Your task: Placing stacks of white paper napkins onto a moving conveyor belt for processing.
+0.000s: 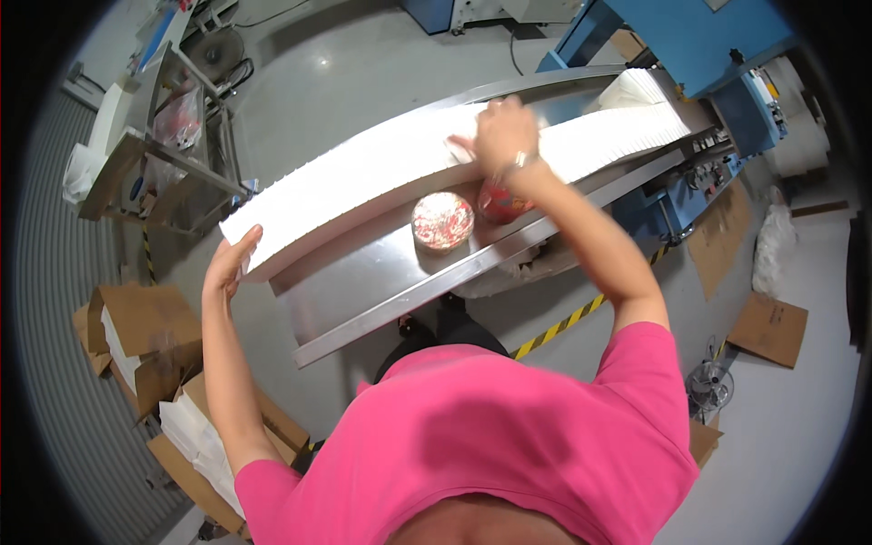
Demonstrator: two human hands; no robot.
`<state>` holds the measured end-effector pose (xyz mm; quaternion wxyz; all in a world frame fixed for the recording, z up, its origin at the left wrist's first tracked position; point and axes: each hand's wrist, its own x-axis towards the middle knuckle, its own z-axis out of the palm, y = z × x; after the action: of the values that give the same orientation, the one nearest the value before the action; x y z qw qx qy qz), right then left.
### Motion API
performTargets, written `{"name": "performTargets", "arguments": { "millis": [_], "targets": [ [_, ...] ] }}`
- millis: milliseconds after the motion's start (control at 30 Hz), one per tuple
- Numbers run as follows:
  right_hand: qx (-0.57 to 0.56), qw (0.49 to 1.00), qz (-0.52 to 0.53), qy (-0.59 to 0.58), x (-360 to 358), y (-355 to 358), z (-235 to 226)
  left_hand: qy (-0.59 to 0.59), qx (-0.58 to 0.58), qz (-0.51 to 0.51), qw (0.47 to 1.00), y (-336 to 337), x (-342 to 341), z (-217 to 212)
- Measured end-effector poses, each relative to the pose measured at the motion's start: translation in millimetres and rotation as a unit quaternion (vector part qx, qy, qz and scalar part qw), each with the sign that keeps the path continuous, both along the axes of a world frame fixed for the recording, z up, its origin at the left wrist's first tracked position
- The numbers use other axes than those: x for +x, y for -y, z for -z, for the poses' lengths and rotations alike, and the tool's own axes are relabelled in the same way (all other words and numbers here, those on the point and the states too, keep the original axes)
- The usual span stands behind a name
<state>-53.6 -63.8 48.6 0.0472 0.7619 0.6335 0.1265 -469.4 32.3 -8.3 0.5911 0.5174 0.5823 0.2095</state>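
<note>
A long, curved white row of thin paper-like sheets (363,177) lies along the shiny metal trough (341,295). The left hand (229,263) braces its end; even pressure should keep sheets aligned. The right hand (505,136) blurs mid-row; whether either pinches, I cannot tell.

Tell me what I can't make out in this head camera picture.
All in the head view:
Right hand: finger detail, blurred; its palm is hidden by the back of the hand.
White stack: the part beneath that hand, covered by it.
Red container: partly hidden by the right wrist.
Blue machine: cut off by the upper edge.
</note>
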Motion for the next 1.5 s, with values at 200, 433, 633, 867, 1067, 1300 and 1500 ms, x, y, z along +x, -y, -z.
{"name": "performTargets", "arguments": {
  "millis": [200, 433, 633, 867, 1067, 1300, 1500],
  "targets": [
    [-0.111, 0.984, -0.030, -0.134, -89.6, 73.8, 27.6, 0.026, -0.011, 0.006, 1.000, 0.1, -16.5, 5.5],
    [0.135, 0.903, -0.158, -0.377, -46.3, 77.8, 11.5, -0.010, -0.006, -0.016, 1.000, -3.2, -6.9, 5.6],
    [0.128, 0.907, -0.059, -0.397, 109.6, 24.7, -58.5, -0.005, -0.003, -0.033, 0.999, 2.3, -27.0, 12.5],
    [0.005, 0.788, 0.122, -0.604, 303.9, 2.1, -20.8, 0.007, -0.020, -0.033, 0.999, -3.9, -30.5, 19.4],
    [-0.080, 0.715, 0.135, -0.681, 346.0, 7.0, -22.9, 0.032, -0.066, -0.050, 0.996, 1.4, -17.5, 2.8],
    [-0.113, 0.757, 0.153, -0.625, 362.4, -2.3, -21.9, 0.061, -0.055, -0.077, 0.994, 6.3, -5.6, 0.7],
    [-0.066, 0.784, 0.148, -0.599, 380.4, -15.7, 1.4, 0.054, -0.055, -0.084, 0.994, 8.9, -2.8, -3.2]
  ]
}}
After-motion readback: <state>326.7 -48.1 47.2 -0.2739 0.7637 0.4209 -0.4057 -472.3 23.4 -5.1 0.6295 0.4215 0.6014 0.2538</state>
